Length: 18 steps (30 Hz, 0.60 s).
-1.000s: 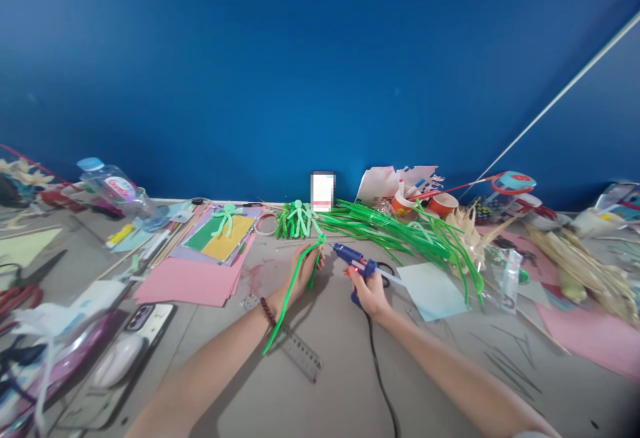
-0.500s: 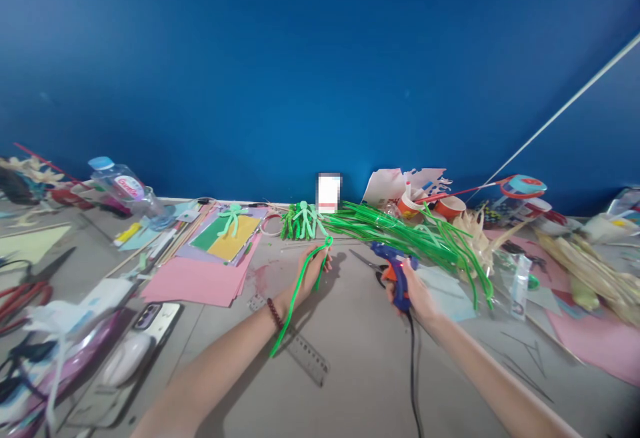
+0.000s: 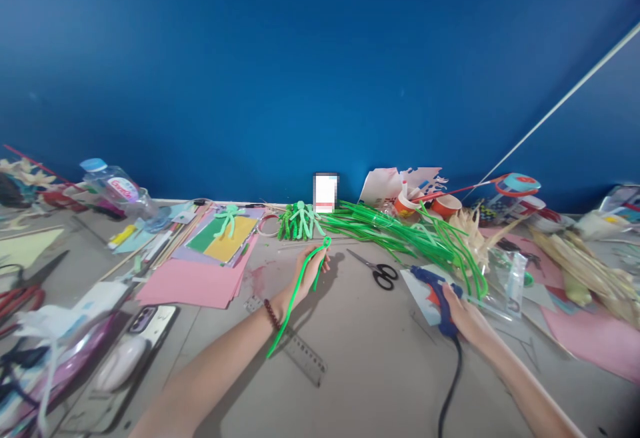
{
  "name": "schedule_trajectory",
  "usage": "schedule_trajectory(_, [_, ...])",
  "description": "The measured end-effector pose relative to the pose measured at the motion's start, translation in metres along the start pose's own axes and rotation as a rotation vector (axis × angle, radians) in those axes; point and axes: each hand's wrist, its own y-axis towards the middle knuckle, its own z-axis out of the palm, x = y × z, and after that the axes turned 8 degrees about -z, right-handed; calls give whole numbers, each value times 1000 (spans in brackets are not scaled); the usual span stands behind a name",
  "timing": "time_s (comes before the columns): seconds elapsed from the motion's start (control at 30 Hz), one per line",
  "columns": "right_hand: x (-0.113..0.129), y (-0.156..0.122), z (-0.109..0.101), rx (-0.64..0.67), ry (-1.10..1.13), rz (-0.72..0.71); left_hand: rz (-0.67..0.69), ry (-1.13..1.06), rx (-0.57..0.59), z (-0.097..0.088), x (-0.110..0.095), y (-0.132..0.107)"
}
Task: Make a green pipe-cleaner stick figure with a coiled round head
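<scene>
My left hand (image 3: 306,277) is closed on a bright green pipe cleaner (image 3: 296,290), which is bent with a small loop at its top and one long end hanging past my wrist. In my right hand (image 3: 464,315) is a blue hot glue gun (image 3: 434,285) with an orange trigger, its nozzle pointing up and left over a pale blue sheet (image 3: 423,297). Its dark cord trails down toward me. Black-handled scissors (image 3: 383,274) lie between my hands. A clear ruler (image 3: 303,353) lies beneath my left wrist.
Behind lie a bundle of green pipe cleaners (image 3: 400,228) and several small green figures (image 3: 300,219). Pink paper (image 3: 190,283), a phone (image 3: 150,325) and a plastic bottle (image 3: 117,185) are at left. Paper cups (image 3: 445,207) and dried husks (image 3: 575,258) occupy the right. A blue wall (image 3: 320,78) rises behind.
My right hand has carried the glue gun to the right, away from the left hand, uncovering the scissors. My left hand still grips the pipe cleaner in about the same place.
</scene>
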Motion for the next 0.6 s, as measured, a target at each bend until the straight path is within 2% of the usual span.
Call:
schedule_trajectory(0.1, [3, -1, 0, 149, -87, 31, 10, 23, -11, -2, 4, 2])
schedule_trajectory(0.23, [13, -6, 0, 173, -244, 36, 24, 39, -6, -2, 2, 0])
schedule_trajectory(0.47, [35, -22, -10, 135, -407, 17, 44, 61, 17, 0, -8, -5])
schedule_trajectory(0.6, [54, -25, -17, 11, -392, -119, 57, 48, 22, 0, -3, -4])
